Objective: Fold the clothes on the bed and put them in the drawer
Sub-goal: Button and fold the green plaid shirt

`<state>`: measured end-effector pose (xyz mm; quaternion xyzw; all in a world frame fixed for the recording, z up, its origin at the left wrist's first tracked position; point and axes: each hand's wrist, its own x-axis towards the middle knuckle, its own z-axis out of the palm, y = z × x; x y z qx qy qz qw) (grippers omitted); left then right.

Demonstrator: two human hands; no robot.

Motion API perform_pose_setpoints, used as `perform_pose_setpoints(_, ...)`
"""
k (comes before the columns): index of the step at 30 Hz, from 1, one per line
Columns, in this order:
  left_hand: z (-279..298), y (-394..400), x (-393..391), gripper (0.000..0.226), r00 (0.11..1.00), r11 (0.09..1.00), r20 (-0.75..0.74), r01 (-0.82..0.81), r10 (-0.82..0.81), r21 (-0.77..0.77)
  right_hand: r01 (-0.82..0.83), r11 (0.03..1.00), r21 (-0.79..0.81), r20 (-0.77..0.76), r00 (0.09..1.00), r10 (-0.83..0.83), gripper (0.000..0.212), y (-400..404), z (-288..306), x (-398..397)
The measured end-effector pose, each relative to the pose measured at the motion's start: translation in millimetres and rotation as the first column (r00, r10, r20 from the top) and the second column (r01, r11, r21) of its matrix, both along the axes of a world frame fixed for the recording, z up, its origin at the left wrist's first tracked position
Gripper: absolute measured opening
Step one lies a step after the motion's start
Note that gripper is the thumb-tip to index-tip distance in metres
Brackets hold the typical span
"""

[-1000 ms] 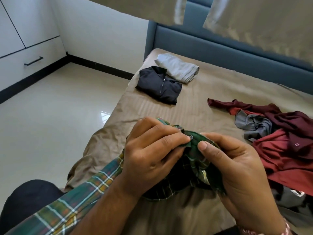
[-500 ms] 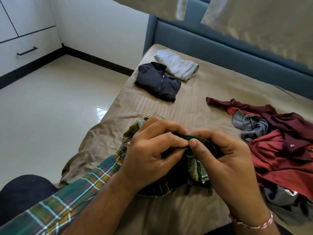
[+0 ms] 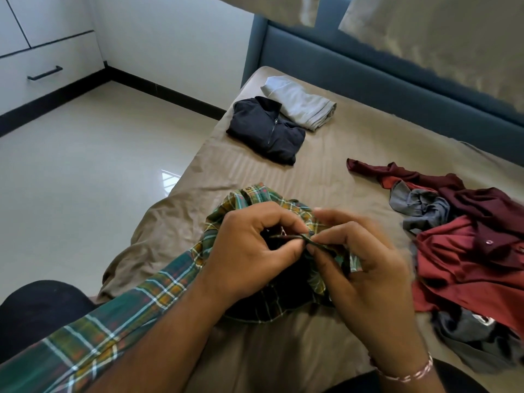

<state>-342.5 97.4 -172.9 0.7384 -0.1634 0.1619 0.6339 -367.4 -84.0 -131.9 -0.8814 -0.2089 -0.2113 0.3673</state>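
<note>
A green plaid shirt [image 3: 249,199] lies bunched on the tan bed [image 3: 334,165] right in front of me, one sleeve trailing off to the lower left. My left hand [image 3: 249,251] and my right hand [image 3: 365,262] both pinch a thin edge of it between thumb and fingers, close together. Farther up the bed sit a folded dark zip jacket [image 3: 266,129] and a folded light grey garment [image 3: 300,102]. An unfolded heap of maroon and red shirts [image 3: 467,239] with a grey piece [image 3: 419,205] lies to the right. A white drawer with a black handle [image 3: 45,72] is at the far left.
Glossy tiled floor [image 3: 85,171] lies left of the bed. A blue padded headboard [image 3: 354,52] runs behind it. Pale fabric [image 3: 439,32] hangs blurred across the top of the view. A dark rounded shape [image 3: 37,310] sits at lower left.
My hands have shifted their grip on the plaid shirt, drawing a thin edge taut between them. More of the plaid fabric shows above my left hand, and the view has tilted slightly.
</note>
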Motion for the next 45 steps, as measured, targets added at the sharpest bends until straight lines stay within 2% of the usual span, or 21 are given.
perform_pose_setpoints(4, -1.6, -11.1, -6.5, 0.017, 0.989, 0.987, 0.055, -0.141, 0.138, 0.07, 0.051, 0.998, -0.022, -0.027, 0.998, -0.051, 0.02, -0.9, -6.1, 1.2)
perform_pose_setpoints(8, -3.9, -3.2, -0.5, 0.016, 0.978, 0.973, 0.118, -0.185, 0.169, 0.136, 0.154, 0.98, 0.125, -0.167, 0.977, -0.132, 0.01, -7.2, -4.5, 10.2)
perform_pose_setpoints(11, -9.6, 17.7, 12.0, 0.014, 0.973, 0.958, 0.214, -0.145, 0.091, 0.248, 0.172, 0.95, 0.262, -0.296, 0.951, -0.091, 0.012, -20.3, -5.3, 16.0)
perform_pose_setpoints(16, -16.6, 33.2, 17.1, 0.008, 0.929, 0.917, 0.28, -0.313, 0.242, 0.246, 0.202, 0.857, 0.475, -0.443, 0.896, 0.034, 0.008, -20.5, -5.1, 14.8)
perform_pose_setpoints(19, -13.0, 39.3, 19.2, 0.008, 0.942, 0.923, 0.256, -0.283, 0.216, 0.26, 0.201, 0.83, 0.52, -0.457, 0.886, 0.072, 0.014, -18.4, -7.5, 14.8)
perform_pose_setpoints(21, -8.2, 54.7, 17.9, 0.007, 0.998, 0.972, 0.006, 0.058, -0.061, 0.227, 0.038, 0.91, 0.414, -0.483, 0.856, 0.184, 0.016, -26.6, -5.1, 13.6)
perform_pose_setpoints(23, -2.5, 72.7, 13.1, 0.016, 0.85, 0.883, -0.261, 0.47, -0.458, -0.019, -0.206, 0.913, 0.351, -0.576, 0.722, 0.384, 0.031, -32.9, -2.1, 11.1)
perform_pose_setpoints(24, -2.7, 76.7, 11.7, 0.023, 0.798, 0.845, -0.29, 0.527, -0.529, -0.092, -0.254, 0.894, 0.369, -0.618, 0.652, 0.44, 0.035, -33.5, -2.3, 11.1)
perform_pose_setpoints(25, -5.8, 75.8, 13.0, 0.026, 0.835, 0.879, -0.287, 0.474, -0.47, -0.062, -0.242, 0.9, 0.363, -0.631, 0.647, 0.428, 0.035, -32.6, -5.4, 12.2)
perform_pose_setpoints(27, -18.6, 63.2, 21.8, 0.027, 0.971, 0.969, -0.208, 0.16, -0.12, 0.187, -0.07, 0.968, 0.242, -0.585, 0.785, 0.203, 0.021, -28.8, -20.8, 23.2)
perform_pose_setpoints(28, -25.1, 55.1, 25.8, 0.035, 0.989, 0.936, -0.149, 0.031, 0.023, 0.351, 0.038, 0.989, 0.143, -0.544, 0.838, 0.047, 0.012, -26.9, -31.0, 30.6)
perform_pose_setpoints(29, -32.4, 46.7, 28.6, 0.053, 0.988, 0.86, -0.134, 0.002, 0.077, 0.51, 0.081, 0.996, 0.031, -0.507, 0.86, -0.054, 0.016, -25.2, -40.3, 37.1)
perform_pose_setpoints(31, -51.2, 35.6, 30.5, 0.097, 0.954, 0.731, -0.291, 0.145, 0.077, 0.667, 0.026, 0.986, -0.167, -0.459, 0.883, -0.101, 0.055, -20.3, -56.2, 49.2)
perform_pose_setpoints(33, -72.7, 28.3, 32.1, 0.108, 0.917, 0.679, -0.388, 0.229, 0.089, 0.698, 0.007, 0.98, -0.198, -0.425, 0.901, -0.092, 0.077, -13.4, -70.1, 59.5)
perform_pose_setpoints(36, -75.2, 21.3, 33.1, 0.043, 0.932, 0.598, -0.362, 0.296, -0.01, 0.745, 0.079, 0.979, -0.189, -0.297, 0.946, -0.133, 0.074, -1.9, -80.5, 74.4)
perform_pose_setpoints(39, -60.2, 21.8, 27.3, 0.023, 0.79, 0.599, -0.529, 0.594, -0.31, 0.537, 0.112, 0.881, -0.461, -0.222, 0.946, -0.236, 0.087, 4.9, -83.3, 94.7)
perform_pose_setpoints(40, -56.3, 22.3, 25.1, 0.022, 0.739, 0.595, -0.556, 0.656, -0.382, 0.464, 0.083, 0.813, -0.577, -0.257, 0.926, -0.278, 0.094, 6.1, -86.3, 102.6)
perform_pose_setpoints(41, -56.2, 21.9, 24.1, 0.022, 0.747, 0.625, -0.524, 0.648, -0.409, 0.435, 0.033, 0.74, -0.672, -0.309, 0.895, -0.321, 0.097, 6.4, -91.9, 109.5)
perform_pose_setpoints(42, -58.8, 21.0, 24.4, 0.021, 0.813, 0.704, -0.438, 0.564, -0.383, 0.431, -0.029, 0.682, -0.731, -0.361, 0.864, -0.351, 0.093, 6.1, -98.7, 114.3)
perform_pose_setpoints(44, -70.0, 19.6, 29.0, 0.027, 0.976, 0.875, -0.173, 0.198, -0.133, 0.443, -0.079, 0.652, -0.754, -0.38, 0.862, -0.335, 0.062, 4.4, -110.2, 112.3)
perform_pose_setpoints(45, -75.8, 20.3, 32.4, 0.041, 0.998, 0.878, -0.063, 0.012, 0.021, 0.479, -0.039, 0.672, -0.739, -0.32, 0.899, -0.3, 0.044, 3.1, -115.3, 105.0)
